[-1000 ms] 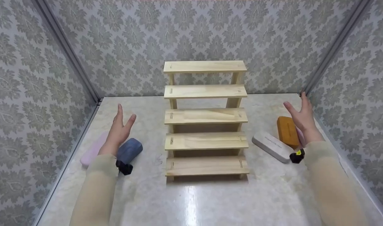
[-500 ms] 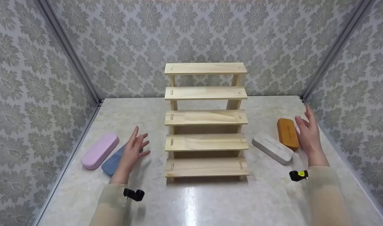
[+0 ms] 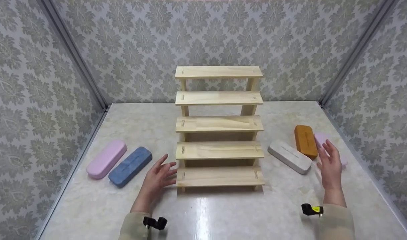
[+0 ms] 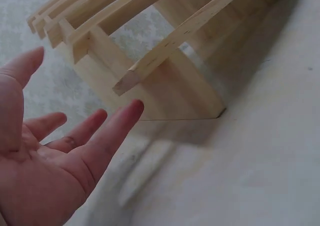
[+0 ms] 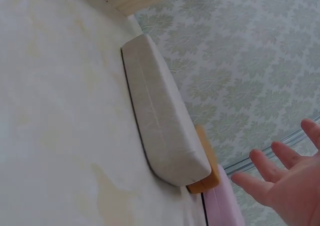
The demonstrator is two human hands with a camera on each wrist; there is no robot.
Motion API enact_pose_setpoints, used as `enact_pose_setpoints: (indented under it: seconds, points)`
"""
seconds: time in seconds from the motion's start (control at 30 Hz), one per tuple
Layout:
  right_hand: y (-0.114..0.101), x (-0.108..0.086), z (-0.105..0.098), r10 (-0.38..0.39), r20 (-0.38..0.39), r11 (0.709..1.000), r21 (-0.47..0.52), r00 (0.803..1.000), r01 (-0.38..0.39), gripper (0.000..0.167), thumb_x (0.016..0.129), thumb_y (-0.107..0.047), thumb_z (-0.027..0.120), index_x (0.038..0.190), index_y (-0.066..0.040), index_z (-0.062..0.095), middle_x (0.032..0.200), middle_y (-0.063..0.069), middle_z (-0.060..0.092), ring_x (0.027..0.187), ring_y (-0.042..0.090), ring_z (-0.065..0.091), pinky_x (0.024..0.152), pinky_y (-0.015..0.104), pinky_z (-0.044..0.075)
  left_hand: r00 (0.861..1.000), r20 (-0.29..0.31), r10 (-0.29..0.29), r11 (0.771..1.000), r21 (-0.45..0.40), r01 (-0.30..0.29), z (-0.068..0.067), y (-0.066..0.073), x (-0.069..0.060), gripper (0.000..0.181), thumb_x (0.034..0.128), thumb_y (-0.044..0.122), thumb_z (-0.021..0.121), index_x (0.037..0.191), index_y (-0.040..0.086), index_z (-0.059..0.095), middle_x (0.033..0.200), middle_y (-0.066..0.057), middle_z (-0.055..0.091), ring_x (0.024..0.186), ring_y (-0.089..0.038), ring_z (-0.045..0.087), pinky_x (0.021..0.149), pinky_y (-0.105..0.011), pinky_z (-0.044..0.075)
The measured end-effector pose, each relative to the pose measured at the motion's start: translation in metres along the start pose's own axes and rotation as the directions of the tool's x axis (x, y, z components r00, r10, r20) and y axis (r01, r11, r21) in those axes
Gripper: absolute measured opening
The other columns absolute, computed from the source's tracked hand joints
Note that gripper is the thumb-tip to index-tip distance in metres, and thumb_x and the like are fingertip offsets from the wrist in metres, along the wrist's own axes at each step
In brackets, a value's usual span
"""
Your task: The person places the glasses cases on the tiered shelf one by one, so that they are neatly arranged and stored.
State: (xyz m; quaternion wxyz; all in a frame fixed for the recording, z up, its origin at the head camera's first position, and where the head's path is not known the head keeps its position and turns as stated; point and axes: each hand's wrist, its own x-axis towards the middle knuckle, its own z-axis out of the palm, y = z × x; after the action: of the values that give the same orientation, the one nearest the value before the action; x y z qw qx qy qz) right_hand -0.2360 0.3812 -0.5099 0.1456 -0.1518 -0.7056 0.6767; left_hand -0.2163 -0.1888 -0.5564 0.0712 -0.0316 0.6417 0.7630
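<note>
My left hand point(image 3: 159, 176) has moved away from the blue, suede-looking oblong case point(image 3: 130, 166), uncovering it, to the lowest step of the pale wooden stepped stand point(image 3: 220, 150) — just beside its left end; touching or not, I can't tell. My right hand point(image 3: 330, 170) has dropped nearer me, partly hiding the pale pink ridged case point(image 3: 320, 138). Both hands are free, fingers spread and slightly bent, so I'd judge nothing is picked up — the smooth pink rounded case point(image 3: 106, 159), grey-white oblong case point(image 3: 290, 156) and orange-brown block-shaped case point(image 3: 306, 141) also lie on the marbled table point(image 3: 243, 216).
</note>
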Motion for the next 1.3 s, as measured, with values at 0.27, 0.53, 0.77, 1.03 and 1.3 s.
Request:
enact_pose_setpoints:
  seconds: [0.27,0.53,0.77,1.03,1.3]
  points:
    - [0.023,-0.009,-0.002,0.053,-0.004,0.997,-0.063,0.999,-0.053,0.070,0.103,-0.035,0.061,0.163,-0.022,0.027,0.170,0.011,0.025,0.153,0.030,0.030,0.125,0.057,0.028,0.998,0.025,-0.054,0.991,-0.121,0.056,0.005,-0.015,-0.002,0.068,0.1000,0.014,0.066,0.160,0.014,0.035,0.141,-0.018,0.057,0.109,-0.021,0.071,0.082,-0.037,0.063]
    - [0.041,-0.005,0.002,0.084,0.021,0.984,-0.158,0.996,-0.080,0.086,0.094,-0.016,0.074,0.164,-0.014,0.023,0.168,0.013,0.029,0.153,0.032,0.033,0.122,0.032,0.038,0.996,0.091,-0.026,0.991,-0.132,0.038,0.000,-0.026,-0.001,0.071,0.0981,0.003,0.065,0.161,0.008,0.032,0.138,-0.014,0.060,0.113,-0.019,0.068,0.088,-0.036,0.060]
    - [0.050,-0.004,0.005,0.067,0.056,0.961,-0.273,0.996,-0.049,0.093,0.089,-0.009,0.079,0.163,-0.009,0.023,0.164,0.017,0.033,0.151,0.034,0.035,0.126,0.047,0.031,0.991,0.136,-0.013,0.996,-0.083,0.024,0.000,-0.029,-0.001,0.074,0.0912,-0.004,0.069,0.157,0.002,0.036,0.130,-0.010,0.062,0.114,-0.019,0.066,0.091,-0.034,0.060]
    - [0.056,-0.001,0.008,0.079,0.088,0.958,-0.283,0.993,-0.051,0.091,0.089,-0.003,0.077,0.162,-0.003,0.022,0.168,0.021,0.023,0.156,0.031,0.024,0.129,0.045,0.023,0.987,0.158,-0.030,0.999,-0.030,0.036,-0.001,-0.030,-0.001,0.068,0.0905,-0.002,0.070,0.153,-0.004,0.042,0.133,-0.010,0.059,0.110,-0.018,0.067,0.084,-0.033,0.061]
    - [0.062,0.000,0.011,0.092,0.090,0.939,-0.339,0.992,-0.057,0.094,0.088,-0.003,0.076,0.163,-0.002,0.018,0.166,0.030,0.021,0.157,0.039,0.020,0.130,0.049,0.019,0.984,0.177,-0.021,0.998,-0.061,0.032,-0.004,-0.032,-0.003,0.069,0.0904,-0.003,0.069,0.153,-0.007,0.039,0.133,-0.008,0.060,0.112,-0.017,0.067,0.088,-0.034,0.061]
